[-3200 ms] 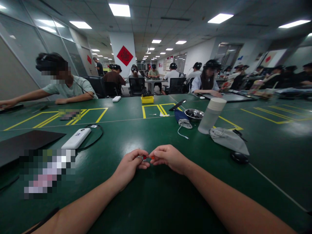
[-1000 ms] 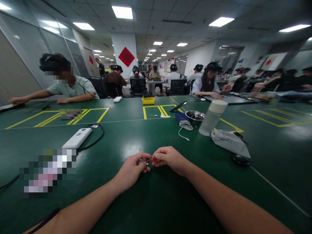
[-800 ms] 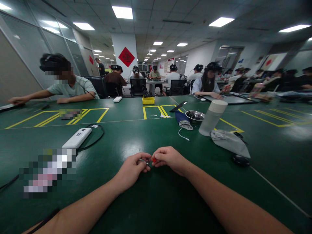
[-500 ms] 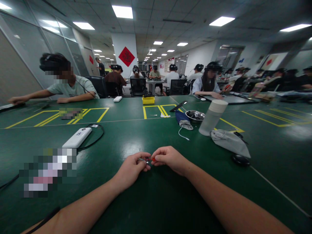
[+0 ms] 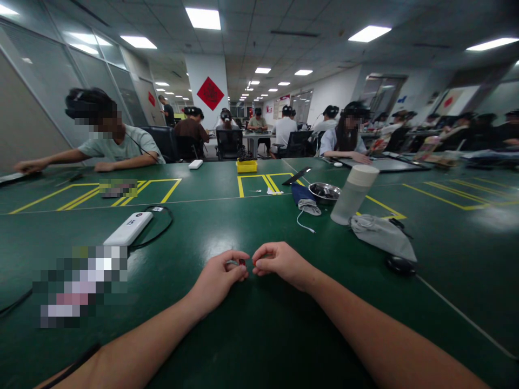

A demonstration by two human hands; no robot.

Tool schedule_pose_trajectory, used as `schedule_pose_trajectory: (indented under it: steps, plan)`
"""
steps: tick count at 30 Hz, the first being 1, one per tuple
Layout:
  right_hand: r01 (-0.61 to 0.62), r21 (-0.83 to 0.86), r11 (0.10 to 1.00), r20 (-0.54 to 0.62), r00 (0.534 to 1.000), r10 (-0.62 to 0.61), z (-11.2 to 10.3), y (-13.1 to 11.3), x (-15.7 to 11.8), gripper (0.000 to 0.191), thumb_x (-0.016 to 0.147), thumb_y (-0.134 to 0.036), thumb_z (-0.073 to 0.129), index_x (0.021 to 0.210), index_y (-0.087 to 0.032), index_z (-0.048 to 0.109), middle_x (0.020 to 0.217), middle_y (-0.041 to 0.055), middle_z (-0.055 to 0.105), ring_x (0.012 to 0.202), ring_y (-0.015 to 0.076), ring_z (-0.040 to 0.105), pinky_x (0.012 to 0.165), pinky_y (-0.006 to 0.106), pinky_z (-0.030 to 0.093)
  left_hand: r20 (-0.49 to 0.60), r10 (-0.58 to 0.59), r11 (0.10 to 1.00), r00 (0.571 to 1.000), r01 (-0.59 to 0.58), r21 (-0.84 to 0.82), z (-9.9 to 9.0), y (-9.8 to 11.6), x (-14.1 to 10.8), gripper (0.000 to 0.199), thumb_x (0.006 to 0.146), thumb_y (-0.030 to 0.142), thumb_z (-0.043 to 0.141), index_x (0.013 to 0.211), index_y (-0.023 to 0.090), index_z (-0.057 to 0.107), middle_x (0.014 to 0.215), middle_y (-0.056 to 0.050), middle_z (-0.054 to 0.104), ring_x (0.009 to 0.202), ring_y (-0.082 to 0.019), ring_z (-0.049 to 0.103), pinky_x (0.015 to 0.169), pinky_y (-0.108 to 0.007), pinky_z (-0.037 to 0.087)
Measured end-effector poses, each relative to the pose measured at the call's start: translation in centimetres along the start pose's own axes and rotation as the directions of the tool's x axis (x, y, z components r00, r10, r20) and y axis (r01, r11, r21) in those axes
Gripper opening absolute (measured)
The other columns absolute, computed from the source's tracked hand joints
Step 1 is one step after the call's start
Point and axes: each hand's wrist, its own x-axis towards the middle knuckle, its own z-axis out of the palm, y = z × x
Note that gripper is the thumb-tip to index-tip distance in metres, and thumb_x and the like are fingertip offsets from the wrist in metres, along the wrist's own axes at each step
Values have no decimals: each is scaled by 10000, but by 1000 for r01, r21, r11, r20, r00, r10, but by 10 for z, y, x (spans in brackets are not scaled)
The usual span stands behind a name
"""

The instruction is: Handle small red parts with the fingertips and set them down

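Observation:
Close together above the green table (image 5: pixel 259 335), my two hands face each other with a narrow gap between the fingertips. My left hand (image 5: pixel 219 278) is closed in a pinch around a small dark-red piece (image 5: pixel 242 262), too small and too covered by fingers to name. The thumb and fingers of my right hand (image 5: pixel 284 266) are pressed together, with only a trace of a tiny orange-red piece showing at the tips. Its kind cannot be made out.
At left lie a white power bank (image 5: pixel 128 229) with a black cable and a blurred-out object. To the right stand a frosted bottle (image 5: pixel 353 195), a metal bowl (image 5: pixel 324 191), a grey pouch (image 5: pixel 383 235) and a black mouse (image 5: pixel 399 265). A co-worker (image 5: pixel 117 143) sits across.
The hands have drawn slightly apart at the fingertips. Less of the small pieces shows now, the orange-red one in my right hand being mostly covered.

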Motion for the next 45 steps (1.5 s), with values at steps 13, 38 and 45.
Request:
schedule_pose_trajectory:
  steps: [13,38,45]
  plan:
    - [36,110,993,52,998,-42,2,2,-1,275,717,-241,684,954,-103,671,904,102,707,889,190,674,864,354,512,-31,6,991,1000,-10,-131,-3,-4,0,355,839,240,488,1170,166,593,897,-64,685,825,-173,637,783,-308,491]
    - [46,27,999,28,999,-46,1,3,1,208,704,-235,700,872,-118,666,793,71,697,783,165,670,754,304,525,-23,15,999,1000,-16,-49,-2,-2,-1,309,794,207,535,1094,160,595,797,-34,672,732,-155,617,691,-276,472]
    - [70,7,998,-33,997,-70,1,1,1,243,674,-245,726,864,-117,646,735,44,676,704,160,663,700,301,529,-51,11,979,999,-21,-202,1,-2,1,326,811,211,527,1131,154,547,985,-77,660,790,-153,630,720,-289,494]
